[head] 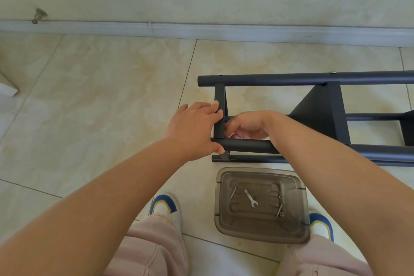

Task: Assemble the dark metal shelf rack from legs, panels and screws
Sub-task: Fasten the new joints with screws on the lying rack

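The dark metal rack (313, 78) lies on its side on the tiled floor, its round legs running off the right edge. My left hand (195, 127) grips the end panel (219, 96) and the near leg (248, 145) at the rack's left end, fingers on the panel edge and thumb under the leg. My right hand (246, 125) reaches inside the frame behind that panel with fingers curled; what they pinch is hidden. A second panel (322, 112) stands further right between the legs.
A clear plastic tray (300, 226) sits on the floor in front of my feet, holding a small wrench (251, 198), two long screws and small nuts. The wall and skirting board run behind the rack. Open tiles lie to the left.
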